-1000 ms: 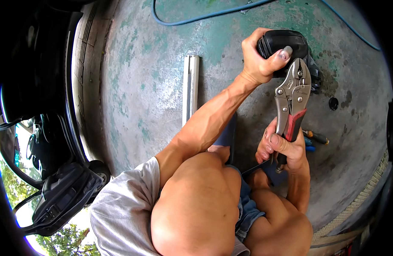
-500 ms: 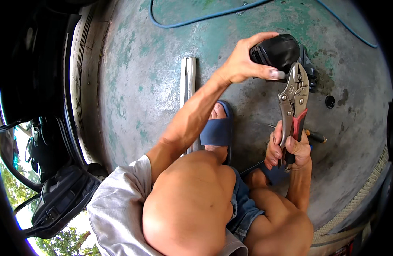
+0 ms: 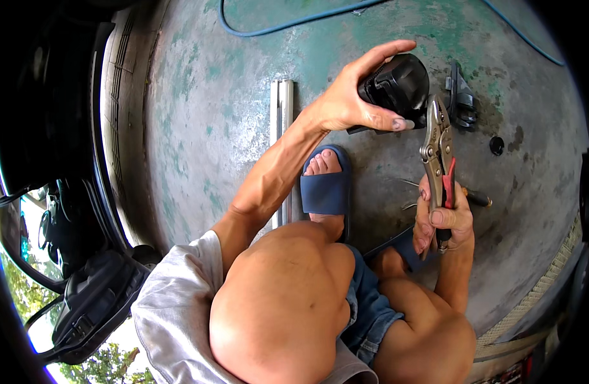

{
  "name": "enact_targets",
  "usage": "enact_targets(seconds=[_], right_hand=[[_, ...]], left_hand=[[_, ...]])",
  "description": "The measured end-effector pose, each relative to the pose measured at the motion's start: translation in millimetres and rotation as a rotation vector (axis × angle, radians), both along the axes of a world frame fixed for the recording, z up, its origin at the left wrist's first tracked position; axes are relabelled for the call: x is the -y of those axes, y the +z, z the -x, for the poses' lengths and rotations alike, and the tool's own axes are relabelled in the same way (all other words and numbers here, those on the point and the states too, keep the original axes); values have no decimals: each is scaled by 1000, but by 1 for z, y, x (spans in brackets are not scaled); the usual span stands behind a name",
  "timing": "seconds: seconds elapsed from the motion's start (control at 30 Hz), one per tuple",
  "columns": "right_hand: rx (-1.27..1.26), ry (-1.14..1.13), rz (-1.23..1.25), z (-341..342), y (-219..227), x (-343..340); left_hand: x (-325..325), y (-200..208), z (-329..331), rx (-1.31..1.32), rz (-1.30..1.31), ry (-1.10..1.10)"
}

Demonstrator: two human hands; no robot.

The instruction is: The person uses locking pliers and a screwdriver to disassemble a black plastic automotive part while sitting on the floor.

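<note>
My left hand (image 3: 355,99) holds a rounded, glossy black plastic part (image 3: 402,83). Its thumb lies along the near side and the index finger sticks out past the far side; the other fingers are hidden. In my right hand (image 3: 447,221) is a pair of locking pliers (image 3: 440,150), metal with a red release lever, gripped round the handles with the jaws pointing away from me. The jaw tips are right beside the black part's right edge; whether they touch it I cannot tell.
A black bracket-like piece (image 3: 461,99) lies on the worn floor beyond the pliers, near a small black round cap (image 3: 496,146). A screwdriver-like handle (image 3: 479,197) shows behind my right hand. Left are a metal rail (image 3: 282,118) and my sandalled foot (image 3: 324,185); a blue hose (image 3: 288,25) curves farther off.
My left hand and the black part have shifted left, showing more of the bracket-like piece on the floor. The pliers have tilted slightly, their jaws moving left.
</note>
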State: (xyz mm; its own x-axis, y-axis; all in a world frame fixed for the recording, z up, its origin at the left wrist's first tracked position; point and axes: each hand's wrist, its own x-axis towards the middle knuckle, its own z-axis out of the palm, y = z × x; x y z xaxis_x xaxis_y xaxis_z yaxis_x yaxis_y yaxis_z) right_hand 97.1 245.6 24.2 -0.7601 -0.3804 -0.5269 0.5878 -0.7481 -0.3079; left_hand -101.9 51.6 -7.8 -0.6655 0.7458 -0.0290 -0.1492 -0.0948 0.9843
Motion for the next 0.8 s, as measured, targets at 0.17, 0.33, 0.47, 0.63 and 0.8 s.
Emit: enact_targets(seconds=[0.17, 0.33, 0.47, 0.63, 0.8], right_hand=[[-19, 171, -364, 6, 2, 1], [43, 299, -625, 0, -7, 0], [32, 346, -672, -4, -1, 0], [-67, 366, -741, 2, -8, 2], [-83, 386, -866, 5, -17, -4]], left_hand=[[12, 3, -12, -36, 90, 13], [25, -8, -25, -151, 159, 12], [39, -5, -40, -430, 286, 9], [44, -7, -59, -458, 320, 143], [31, -14, -65, -426, 370, 201]])
